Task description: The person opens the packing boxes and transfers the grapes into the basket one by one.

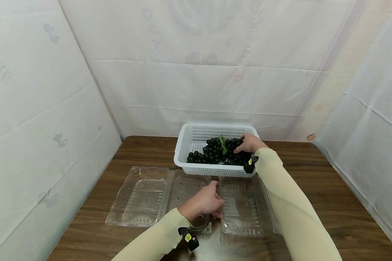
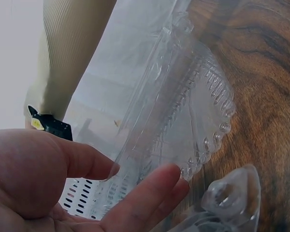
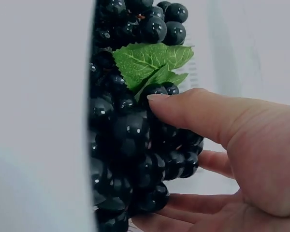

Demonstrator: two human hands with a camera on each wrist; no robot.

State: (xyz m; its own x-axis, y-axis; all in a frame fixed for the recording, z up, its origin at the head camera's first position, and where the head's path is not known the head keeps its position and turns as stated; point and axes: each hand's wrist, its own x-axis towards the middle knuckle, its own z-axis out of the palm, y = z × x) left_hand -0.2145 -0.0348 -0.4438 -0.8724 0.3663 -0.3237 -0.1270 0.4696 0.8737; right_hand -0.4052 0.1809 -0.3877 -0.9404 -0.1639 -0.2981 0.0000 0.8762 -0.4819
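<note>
Loosely spread, the left hand [image 1: 205, 203] rests on the clear clamshell box [image 1: 241, 206] at lower centre, fingers touching its rim without gripping. Farther back, the right hand [image 1: 248, 143] curls round the black grape bunch [image 1: 215, 152] inside the white basket [image 1: 183, 145]. Cupping the bunch from underneath should keep berries from shedding.

Wooden table [image 1: 313, 170], white basket [image 1: 183, 145], two open clear clamshells [image 1: 140, 195]
</note>
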